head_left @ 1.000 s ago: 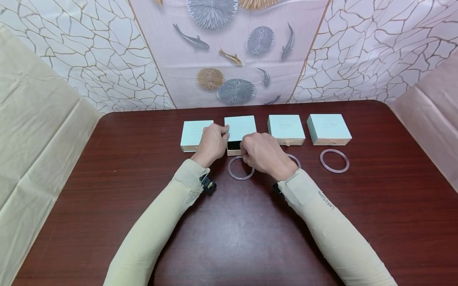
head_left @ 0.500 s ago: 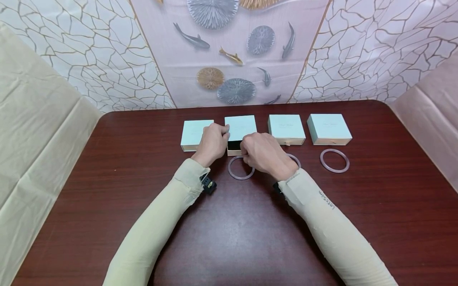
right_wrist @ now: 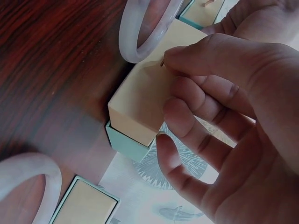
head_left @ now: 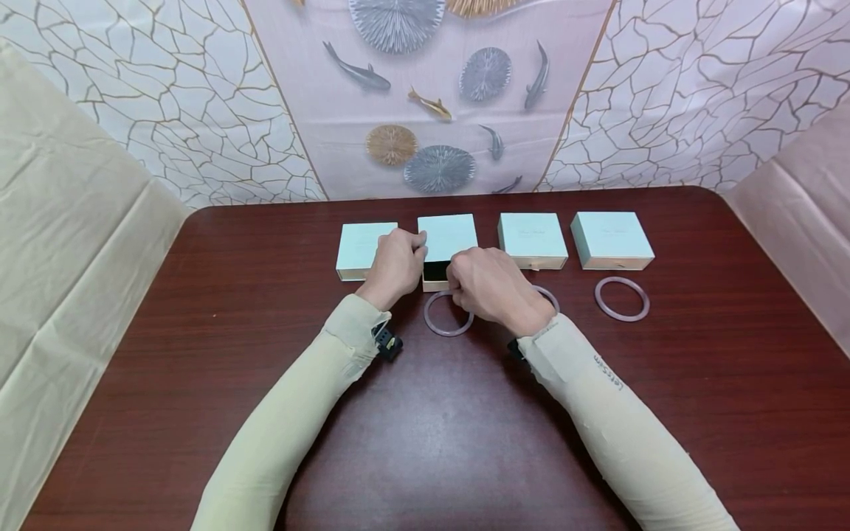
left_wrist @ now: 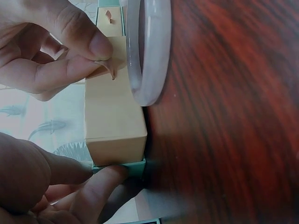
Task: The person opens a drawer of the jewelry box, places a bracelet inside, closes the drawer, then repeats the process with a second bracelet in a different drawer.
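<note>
Along the far side of the wood-grain counter, we find the mint drawer box, second from the left in a row of four, with its front toward us. We judge it light, stiff cardboard, likelier to skid or dent than to break. Its outer sleeve is best steadied by the sides, without squeezing. There the left hand grips the left side, while the right hand pinches at the front. The cream drawer stands partly out of the sleeve; we expect it to slide with slight friction and to bind if drawn crookedly. Just before it lies a pale lilac bangle, probably hard, slick and brittle, so we would take it by the rim. Smallest is the pull tab, thin and pliable, held between thumb and finger; a straight, gentle tug suits it.
</note>
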Action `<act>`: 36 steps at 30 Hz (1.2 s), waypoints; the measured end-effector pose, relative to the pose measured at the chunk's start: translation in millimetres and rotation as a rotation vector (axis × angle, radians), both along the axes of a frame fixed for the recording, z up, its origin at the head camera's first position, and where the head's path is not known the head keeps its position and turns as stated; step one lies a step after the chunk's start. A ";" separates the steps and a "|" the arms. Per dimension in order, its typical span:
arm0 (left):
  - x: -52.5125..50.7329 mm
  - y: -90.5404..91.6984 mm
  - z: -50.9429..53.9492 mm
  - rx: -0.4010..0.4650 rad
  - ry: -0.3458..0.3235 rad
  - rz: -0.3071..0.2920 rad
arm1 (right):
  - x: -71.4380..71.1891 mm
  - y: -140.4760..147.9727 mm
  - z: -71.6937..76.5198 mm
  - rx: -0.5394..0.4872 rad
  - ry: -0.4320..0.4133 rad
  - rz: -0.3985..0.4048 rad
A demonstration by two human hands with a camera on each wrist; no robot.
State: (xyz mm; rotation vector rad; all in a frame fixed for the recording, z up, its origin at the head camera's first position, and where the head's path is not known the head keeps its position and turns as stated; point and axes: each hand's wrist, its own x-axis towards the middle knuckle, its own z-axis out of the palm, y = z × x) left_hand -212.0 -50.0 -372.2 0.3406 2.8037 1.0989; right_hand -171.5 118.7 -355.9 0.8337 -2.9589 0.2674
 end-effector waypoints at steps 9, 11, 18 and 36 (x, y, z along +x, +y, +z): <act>1.5 -0.7 -0.6 0.009 0.007 0.007 | 1.6 -0.7 0.9 0.005 -0.004 0.003; 2.1 -0.9 -0.8 0.013 0.002 0.007 | 2.2 -0.7 0.6 0.005 -0.008 0.004; 1.9 0.0 -1.2 0.010 -0.012 0.014 | 3.5 0.2 1.0 0.004 -0.019 0.009; 1.7 1.4 -1.2 -0.002 0.005 0.032 | 4.9 0.9 0.7 0.009 -0.021 0.022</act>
